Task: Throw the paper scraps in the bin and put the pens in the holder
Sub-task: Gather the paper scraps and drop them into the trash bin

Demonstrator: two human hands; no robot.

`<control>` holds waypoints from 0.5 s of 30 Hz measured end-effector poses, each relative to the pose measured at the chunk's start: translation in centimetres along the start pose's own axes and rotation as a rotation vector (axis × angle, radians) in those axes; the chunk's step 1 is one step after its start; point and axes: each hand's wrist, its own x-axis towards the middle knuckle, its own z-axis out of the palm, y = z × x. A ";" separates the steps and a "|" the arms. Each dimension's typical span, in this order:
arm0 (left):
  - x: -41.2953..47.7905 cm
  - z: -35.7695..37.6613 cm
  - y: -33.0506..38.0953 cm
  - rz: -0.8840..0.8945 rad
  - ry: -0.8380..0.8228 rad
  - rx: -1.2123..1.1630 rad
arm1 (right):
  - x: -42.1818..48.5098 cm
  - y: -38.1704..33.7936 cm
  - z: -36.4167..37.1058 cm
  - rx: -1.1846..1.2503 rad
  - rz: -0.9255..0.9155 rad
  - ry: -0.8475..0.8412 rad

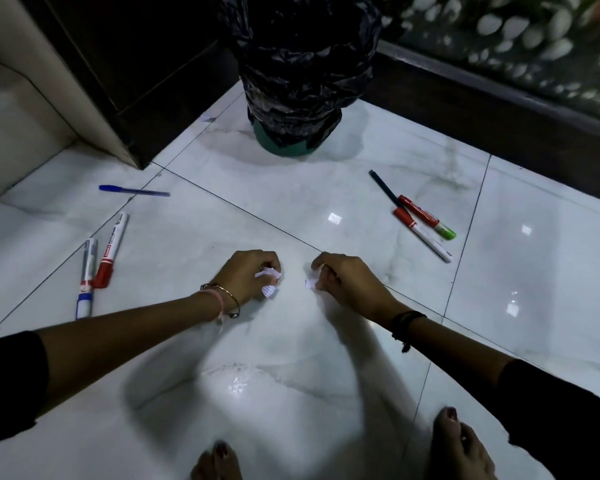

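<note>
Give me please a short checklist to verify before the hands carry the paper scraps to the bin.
1. Left hand grips scraps: ok, crumpled white paper shows between its fingers.
2. Right hand grips scraps: ok, a small white piece is pinched at its fingertips.
3. Path to the bin: ok, bare tile lies between the hands and it.
4. Bin mouth open: cannot tell, the top is out of the picture; only the black liner shows.
5. No scraps left on the floor: not ok, one small piece lies left of the bin.
6. Pen holder located: cannot tell, none is in view.
</note>
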 end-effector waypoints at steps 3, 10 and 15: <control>-0.4 -0.6 -0.5 -0.021 0.029 -0.022 | 0.6 0.4 0.9 -0.020 -0.045 -0.045; -0.7 -2.4 -0.6 -0.115 0.118 -0.122 | 1.5 0.2 0.3 -0.083 -0.120 -0.109; 1.1 -7.1 4.1 -0.048 0.229 -0.332 | 6.0 -4.9 -5.3 0.119 -0.176 0.163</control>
